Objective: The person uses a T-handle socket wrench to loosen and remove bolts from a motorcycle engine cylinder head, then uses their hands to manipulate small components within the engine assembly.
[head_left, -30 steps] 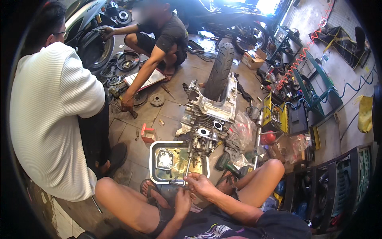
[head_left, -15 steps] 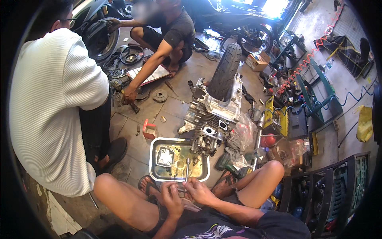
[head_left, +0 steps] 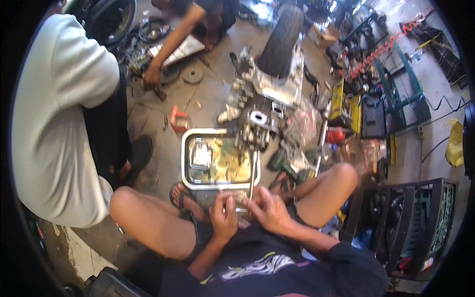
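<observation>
A T-handle socket wrench [head_left: 253,178] lies between my hands, its long metal shaft pointing away toward the engine. My right hand [head_left: 271,214] is closed round the handle where the shaft meets it, some fingers bent up. At the bar's other end, my left hand [head_left: 224,217] has its fingers curled on it. The shaft's far end overlaps the lower front of the motorcycle engine [head_left: 258,119]; blur hides whether it is seated on a bolt. Left of the shaft, a white-rimmed tray [head_left: 185,161] holds yellowish liquid and a metal cover [head_left: 201,156].
A person in a white top [head_left: 59,123] sits close on my left. Another person's arm [head_left: 170,47] reaches down among parts at the far left. The tyre [head_left: 283,42] stands behind the engine. Rags, a red box [head_left: 180,120] and a dark rack [head_left: 415,227] are around.
The view has tipped, so the scene sits higher. The wrench shaft has swung from over the tray to its right side, reaching up to the engine. Both hands stay on the handle.
</observation>
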`<state>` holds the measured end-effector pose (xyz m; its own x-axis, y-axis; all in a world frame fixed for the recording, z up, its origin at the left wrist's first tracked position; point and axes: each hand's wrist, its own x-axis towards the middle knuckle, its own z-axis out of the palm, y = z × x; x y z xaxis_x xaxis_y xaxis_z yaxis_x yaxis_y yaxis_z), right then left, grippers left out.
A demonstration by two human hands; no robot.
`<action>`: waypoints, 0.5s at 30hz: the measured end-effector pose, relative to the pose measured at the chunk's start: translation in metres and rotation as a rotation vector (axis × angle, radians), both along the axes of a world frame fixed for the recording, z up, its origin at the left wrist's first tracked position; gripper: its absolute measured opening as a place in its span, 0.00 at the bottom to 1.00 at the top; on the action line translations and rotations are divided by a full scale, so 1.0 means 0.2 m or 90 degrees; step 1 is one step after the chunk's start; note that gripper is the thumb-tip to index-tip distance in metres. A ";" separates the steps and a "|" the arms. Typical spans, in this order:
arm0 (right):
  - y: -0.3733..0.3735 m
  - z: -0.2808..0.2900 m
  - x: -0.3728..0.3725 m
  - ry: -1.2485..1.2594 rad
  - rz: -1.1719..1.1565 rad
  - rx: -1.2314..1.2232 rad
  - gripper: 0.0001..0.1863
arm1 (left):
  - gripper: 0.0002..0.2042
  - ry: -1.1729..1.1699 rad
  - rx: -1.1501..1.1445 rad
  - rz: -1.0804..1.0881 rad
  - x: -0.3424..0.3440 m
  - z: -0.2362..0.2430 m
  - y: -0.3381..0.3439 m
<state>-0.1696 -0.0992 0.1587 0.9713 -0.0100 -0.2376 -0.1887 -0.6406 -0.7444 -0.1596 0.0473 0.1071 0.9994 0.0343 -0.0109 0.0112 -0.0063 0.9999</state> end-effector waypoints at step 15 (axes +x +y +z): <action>-0.09 0.06 0.08 0.088 -0.083 0.084 0.15 | 0.07 0.017 0.036 -0.085 0.13 0.06 -0.10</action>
<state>-0.1532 -0.1181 0.1715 0.9218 -0.0931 -0.3763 -0.3696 -0.5034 -0.7810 -0.1337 0.0271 0.1187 0.9944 -0.0979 -0.0401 0.0337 -0.0666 0.9972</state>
